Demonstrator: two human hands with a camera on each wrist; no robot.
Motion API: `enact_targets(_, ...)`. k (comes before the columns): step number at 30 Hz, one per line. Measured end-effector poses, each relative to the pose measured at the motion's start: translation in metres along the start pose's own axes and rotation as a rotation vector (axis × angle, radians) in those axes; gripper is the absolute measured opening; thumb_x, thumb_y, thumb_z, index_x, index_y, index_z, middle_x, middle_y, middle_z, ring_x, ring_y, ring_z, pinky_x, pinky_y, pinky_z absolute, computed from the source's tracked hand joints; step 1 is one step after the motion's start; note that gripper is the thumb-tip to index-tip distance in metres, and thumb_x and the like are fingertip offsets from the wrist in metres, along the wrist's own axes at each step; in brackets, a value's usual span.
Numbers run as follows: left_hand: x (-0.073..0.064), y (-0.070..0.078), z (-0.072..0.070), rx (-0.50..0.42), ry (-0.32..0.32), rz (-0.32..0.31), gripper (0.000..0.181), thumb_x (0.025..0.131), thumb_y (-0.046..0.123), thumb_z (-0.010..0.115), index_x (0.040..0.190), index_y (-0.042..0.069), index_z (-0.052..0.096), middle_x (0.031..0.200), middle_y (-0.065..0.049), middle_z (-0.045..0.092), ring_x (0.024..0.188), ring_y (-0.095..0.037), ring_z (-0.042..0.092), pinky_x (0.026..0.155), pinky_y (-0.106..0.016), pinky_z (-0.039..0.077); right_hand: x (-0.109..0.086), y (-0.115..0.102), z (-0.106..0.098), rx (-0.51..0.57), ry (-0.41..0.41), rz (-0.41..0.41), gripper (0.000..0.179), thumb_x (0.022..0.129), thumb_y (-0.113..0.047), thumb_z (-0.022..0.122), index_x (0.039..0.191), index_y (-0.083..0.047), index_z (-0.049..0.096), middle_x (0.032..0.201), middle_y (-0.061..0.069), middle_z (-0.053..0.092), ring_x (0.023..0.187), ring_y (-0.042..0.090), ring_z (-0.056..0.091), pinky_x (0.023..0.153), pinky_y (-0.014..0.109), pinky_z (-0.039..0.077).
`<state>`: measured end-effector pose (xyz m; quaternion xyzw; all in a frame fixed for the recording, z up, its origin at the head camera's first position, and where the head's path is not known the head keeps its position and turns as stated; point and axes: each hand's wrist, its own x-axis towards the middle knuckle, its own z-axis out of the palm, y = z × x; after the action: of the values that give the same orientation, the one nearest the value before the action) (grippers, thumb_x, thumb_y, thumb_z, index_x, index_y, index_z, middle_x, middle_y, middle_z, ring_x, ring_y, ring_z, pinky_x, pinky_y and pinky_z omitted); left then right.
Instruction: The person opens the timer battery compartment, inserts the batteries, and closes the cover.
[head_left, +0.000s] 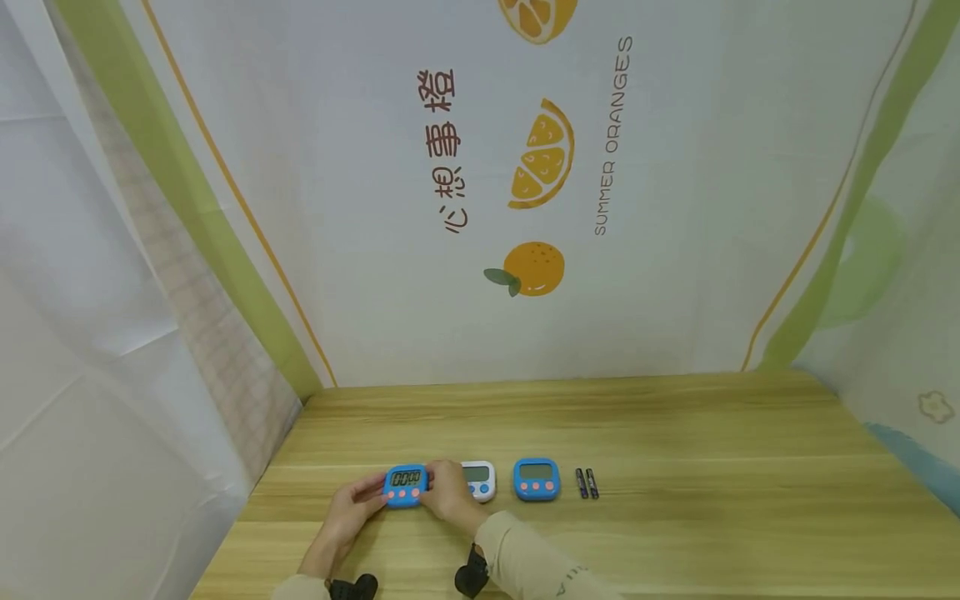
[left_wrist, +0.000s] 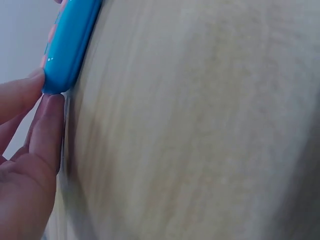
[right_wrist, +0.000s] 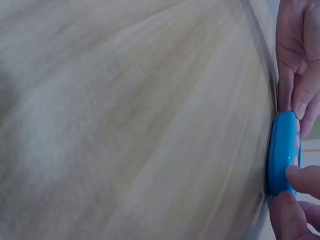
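The fingers (left_wrist: 49, 125) of the left hand (head_left: 351, 512) and of the right hand (head_left: 450, 490) are closed on opposite edges of a blue timer (head_left: 406, 487), which is held flat at the worktop (head_left: 712, 467), in the lower part of the head frame, left of centre. The pink buttons are nearly reached by the thumbs, so one could be pressed by accident and the reading altered. The white timer (head_left: 483, 482) is partly covered by the right hand and could be nudged by a sideways move. Farther right, the second blue timer (head_left: 536, 479) is left untouched; beside it, the batteries (head_left: 582, 483) could be set rolling if brushed by the sleeve (head_left: 528, 554).

"00:00" is shown on the held timer; no digits can be made out on the others. On the cloth (head_left: 375, 292), at upper centre, "SUMMER ORANGES" and "心想事橙" are printed, both read upward. The sleeve's lettering and the batteries' labels cannot be read.
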<state>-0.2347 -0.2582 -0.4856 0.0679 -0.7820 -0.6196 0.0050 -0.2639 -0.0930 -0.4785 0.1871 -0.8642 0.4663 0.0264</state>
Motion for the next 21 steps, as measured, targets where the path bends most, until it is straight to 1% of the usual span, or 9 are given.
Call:
enact_targets(2, 0.000, 0.000, 0.001, -0.001, 0.011, 0.004, 0.039, 0.082, -0.005, 0.057, 0.118, -0.015, 0.046, 0.116, -0.028, 0.050, 0.104, -0.031, 0.053, 0.077, -0.019, 0.049, 0.000, 0.000, -0.001, -0.042, 0.005, -0.008, 0.023, 0.065, 0.005, 0.071, 0.086, 0.007, 0.064, 0.072, 0.007, 0.062, 0.066, 0.011, 0.057, 0.053, 0.015, 0.046)
enact_targets(4, 0.000, 0.000, 0.002, -0.001, 0.025, 0.006, 0.038, 0.082, -0.004, 0.058, 0.117, -0.015, 0.048, 0.115, -0.027, 0.051, 0.102, -0.028, 0.054, 0.076, -0.018, 0.048, 0.000, 0.000, -0.002, -0.063, 0.005, -0.008, 0.021, 0.065, 0.004, 0.070, 0.084, 0.007, 0.064, 0.072, 0.007, 0.062, 0.066, 0.010, 0.056, 0.053, 0.015, 0.046)
enact_targets(6, -0.001, 0.001, 0.003, 0.000, 0.038, 0.008, 0.038, 0.081, -0.003, 0.058, 0.116, -0.015, 0.048, 0.114, -0.027, 0.052, 0.100, -0.026, 0.055, 0.075, -0.017, 0.048, 0.000, 0.000, -0.004, -0.074, 0.003, -0.004, 0.022, 0.065, 0.003, 0.070, 0.086, 0.007, 0.064, 0.074, 0.008, 0.063, 0.068, 0.011, 0.056, 0.054, 0.016, 0.046)
enact_targets(11, -0.002, 0.001, 0.005, 0.003, 0.052, 0.003, 0.037, 0.082, -0.002, 0.057, 0.117, -0.014, 0.048, 0.113, -0.026, 0.053, 0.099, -0.024, 0.055, 0.075, -0.016, 0.048, -0.001, -0.002, -0.009, -0.060, -0.026, 0.008, 0.028, 0.070, -0.001, 0.070, 0.094, 0.010, 0.063, 0.084, 0.013, 0.064, 0.076, 0.017, 0.059, 0.060, 0.020, 0.049)
enact_targets(16, -0.002, 0.002, 0.006, 0.040, 0.053, 0.000, 0.039, 0.085, 0.003, 0.056, 0.119, -0.013, 0.047, 0.117, -0.026, 0.051, 0.104, -0.028, 0.052, 0.078, -0.019, 0.048, -0.003, -0.005, -0.020, 0.055, -0.079, 0.027, 0.032, 0.074, 0.000, 0.067, 0.102, 0.012, 0.059, 0.095, 0.019, 0.062, 0.086, 0.025, 0.060, 0.067, 0.026, 0.052)
enact_targets(18, -0.003, 0.005, 0.006, 0.065, 0.066, 0.007, 0.041, 0.087, 0.008, 0.055, 0.121, -0.012, 0.046, 0.120, -0.026, 0.048, 0.108, -0.031, 0.049, 0.080, -0.020, 0.048, -0.003, -0.005, -0.027, 0.112, -0.085, 0.042, 0.032, 0.076, 0.001, 0.065, 0.105, 0.012, 0.057, 0.099, 0.021, 0.060, 0.088, 0.029, 0.059, 0.068, 0.030, 0.052)
enact_targets(21, -0.004, 0.011, 0.007, 0.082, 0.099, 0.027, 0.043, 0.088, 0.013, 0.054, 0.124, -0.008, 0.045, 0.124, -0.023, 0.046, 0.112, -0.031, 0.044, 0.081, -0.019, 0.046, -0.001, -0.003, -0.042, 0.146, -0.083, 0.043, 0.032, 0.077, 0.001, 0.064, 0.107, 0.009, 0.056, 0.103, 0.022, 0.057, 0.090, 0.031, 0.058, 0.070, 0.032, 0.052)
